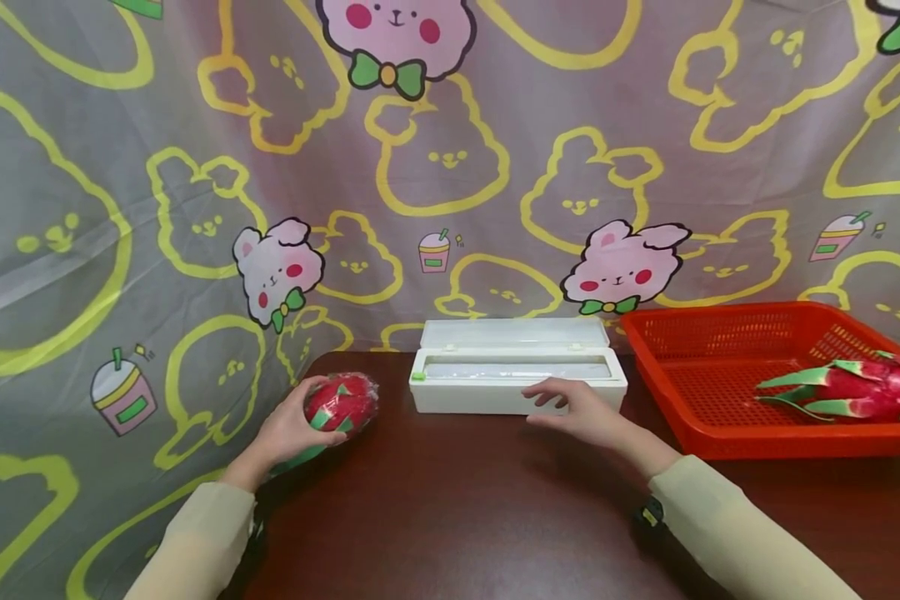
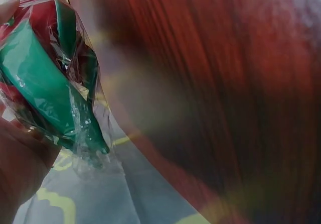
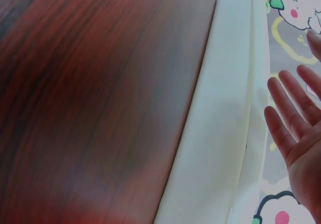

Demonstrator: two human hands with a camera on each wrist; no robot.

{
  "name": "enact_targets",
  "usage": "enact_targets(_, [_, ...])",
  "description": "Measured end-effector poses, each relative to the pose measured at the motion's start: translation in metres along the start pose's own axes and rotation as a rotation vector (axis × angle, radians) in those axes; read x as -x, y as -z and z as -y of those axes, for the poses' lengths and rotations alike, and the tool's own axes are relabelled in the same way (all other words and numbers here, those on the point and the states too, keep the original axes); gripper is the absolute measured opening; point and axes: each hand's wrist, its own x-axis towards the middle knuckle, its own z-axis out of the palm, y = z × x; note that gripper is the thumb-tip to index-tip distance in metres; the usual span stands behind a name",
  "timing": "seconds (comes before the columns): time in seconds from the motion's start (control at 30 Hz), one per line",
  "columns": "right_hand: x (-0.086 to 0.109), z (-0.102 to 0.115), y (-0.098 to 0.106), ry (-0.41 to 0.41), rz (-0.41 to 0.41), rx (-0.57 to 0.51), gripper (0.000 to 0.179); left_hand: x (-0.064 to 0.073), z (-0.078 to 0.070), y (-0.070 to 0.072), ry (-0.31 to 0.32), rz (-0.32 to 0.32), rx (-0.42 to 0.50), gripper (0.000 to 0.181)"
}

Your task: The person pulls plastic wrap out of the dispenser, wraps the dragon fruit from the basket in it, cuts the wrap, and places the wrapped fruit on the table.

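Head view shows the left hand (image 1: pixel 288 425) with fingers curled round a plastic-wrapped dragon fruit (image 1: pixel 342 406), left of the white box (image 1: pixel 495 397). Near the box's right front hovers the right hand (image 1: pixel 587 410), fingers spread; a red basket (image 1: pixel 795 442) stands right of the box.

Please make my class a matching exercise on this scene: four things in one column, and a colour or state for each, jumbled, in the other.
Things:
1. dragon fruit in clear film
2. white box
3. basket
4. right hand

Colours and states:
A. fingers apart, holding nothing
B. red
C. gripped by the left hand
D. lid raised

Pairs: 1-C, 2-D, 3-B, 4-A
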Motion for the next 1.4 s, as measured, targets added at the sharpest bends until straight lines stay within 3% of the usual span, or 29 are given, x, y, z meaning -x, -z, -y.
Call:
enact_targets(0.3, [-0.003, 0.001, -0.001, 0.035, -0.017, 0.024, 0.045, -0.005, 0.011, -0.004, 0.032, -0.011, 0.004, 0.099])
enact_targets(0.67, [-0.019, 0.011, 0.012, 0.048, -0.039, 0.070, 0.044, -0.007, 0.011, 0.000, -0.001, 0.025, -0.150, 0.108])
enact_targets(0.83, [-0.023, 0.011, 0.012, 0.064, -0.037, 0.090, 0.042, -0.006, 0.007, 0.002, -0.053, 0.021, -0.188, 0.109])
enact_targets(0.97, [-0.021, 0.012, 0.016, 0.038, -0.042, 0.101, 0.043, -0.007, -0.005, 0.000, -0.133, -0.003, -0.190, 0.109])
enact_targets(1.07, [-0.018, 0.011, 0.021, 0.004, -0.057, 0.105, 0.044, -0.011, -0.022, -0.002, -0.183, -0.005, -0.135, 0.105])
enact_targets(1.4, [-0.011, 0.000, 0.041, -0.048, -0.160, 0.178, 0.047, -0.024, -0.076, -0.018, -0.267, 0.025, -0.022, 0.092])
